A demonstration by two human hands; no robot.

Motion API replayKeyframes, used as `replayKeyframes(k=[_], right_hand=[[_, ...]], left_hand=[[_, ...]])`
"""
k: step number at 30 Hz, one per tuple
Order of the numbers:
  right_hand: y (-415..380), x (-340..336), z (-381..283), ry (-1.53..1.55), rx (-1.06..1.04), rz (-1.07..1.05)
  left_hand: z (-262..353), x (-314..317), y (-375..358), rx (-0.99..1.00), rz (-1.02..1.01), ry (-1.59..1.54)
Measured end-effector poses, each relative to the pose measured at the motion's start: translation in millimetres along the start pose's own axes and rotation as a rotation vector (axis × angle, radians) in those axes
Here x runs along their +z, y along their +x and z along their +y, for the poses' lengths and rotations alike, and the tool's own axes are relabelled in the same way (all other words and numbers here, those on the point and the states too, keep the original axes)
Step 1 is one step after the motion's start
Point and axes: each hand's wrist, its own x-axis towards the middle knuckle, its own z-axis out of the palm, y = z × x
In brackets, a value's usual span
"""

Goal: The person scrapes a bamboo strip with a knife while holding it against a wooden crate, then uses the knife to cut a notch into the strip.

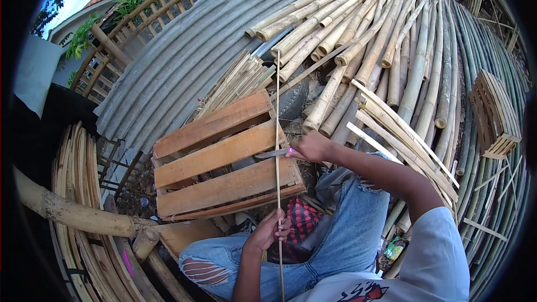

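A long thin bamboo strip stands nearly vertical in the head view, passing in front of a slatted wooden crate. My left hand is closed round the strip's lower part, above my lap. Higher up and to the right, my right hand grips a knife with a pink handle. The knife's blade points left and crosses the strip at the crate's right side. Whether the blade cuts into the strip cannot be made out.
Bamboo poles fan out at the upper right. Split strips lie beside my right arm, others behind the crate. A thick pole and long slats are at left. Corrugated sheeting rises behind; another crate is far right.
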Motion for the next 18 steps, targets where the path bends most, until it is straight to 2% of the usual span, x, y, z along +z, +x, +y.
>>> replayKeyframes(k=[1, 2, 4, 6, 7, 8, 10, 12, 14, 15, 18], right_hand=[[11.2, 4.5, 20.9, 0.033, 0.181, 0.142], [21.3, -8.6, 43.1, 0.007, 0.334, 0.117], [22.4, -23.0, 57.4, -0.029, 0.380, 0.045], [9.9, -3.3, 46.0, 0.120, 0.189, 0.101], [2.4, -2.4, 30.8, 0.121, 0.080, -0.013], [-3.1, -2.4, 18.4, 0.126, 0.079, -0.019], [-9.7, -8.4, -2.7, 0.063, -0.128, -0.209], [-4.3, -6.7, 4.7, 0.050, -0.131, -0.188], [14.2, 0.5, 30.7, 0.048, 0.106, 0.120], [24.1, -9.0, 45.4, 0.056, 0.204, 0.111], [20.7, 0.9, 39.6, 0.052, 0.188, 0.111]], left_hand=[[-0.9, 1.0, -1.3, -0.013, 0.008, 0.011], [-1.0, 3.1, -1.2, -0.023, 0.013, 0.024], [-2.3, 3.2, 0.2, 0.003, 0.039, 0.029], [-6.4, -5.3, 2.2, 0.007, -0.024, -0.041], [-4.9, -4.6, 2.4, 0.002, -0.060, -0.089], [-3.2, -6.5, 2.4, 0.000, -0.056, -0.095], [-1.9, -9.0, 4.2, -0.004, -0.119, -0.122], [-0.5, -5.8, 3.6, -0.015, -0.107, -0.127], [0.8, -1.7, 2.9, -0.039, -0.086, -0.096], [0.8, 0.2, 2.3, -0.042, -0.079, -0.097], [-4.3, -6.9, 5.1, -0.024, -0.117, -0.148]])
